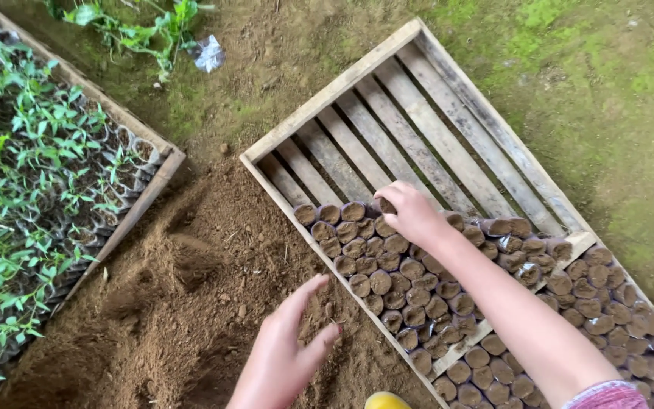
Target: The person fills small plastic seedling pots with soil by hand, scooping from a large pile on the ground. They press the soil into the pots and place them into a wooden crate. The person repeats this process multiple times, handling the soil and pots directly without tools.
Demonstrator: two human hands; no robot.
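Note:
A slatted wooden crate (327, 95) lies on the ground, its near half packed with several small soil-filled plastic bags (410, 291) standing upright. My right hand (409, 212) reaches across them and grips one filled bag (382, 204) at the front of the rows, by the bare slats. My left hand (285, 352) hovers over the loose brown soil heap (168, 310) beside the crate, fingers spread and holding nothing.
A second wooden crate (141, 204) at the left holds many green seedlings (17, 174) in bags. A yellow object (386, 401) peeks in at the bottom edge. Mossy ground lies at the right, and a scrap of clear plastic (207, 53) at the top.

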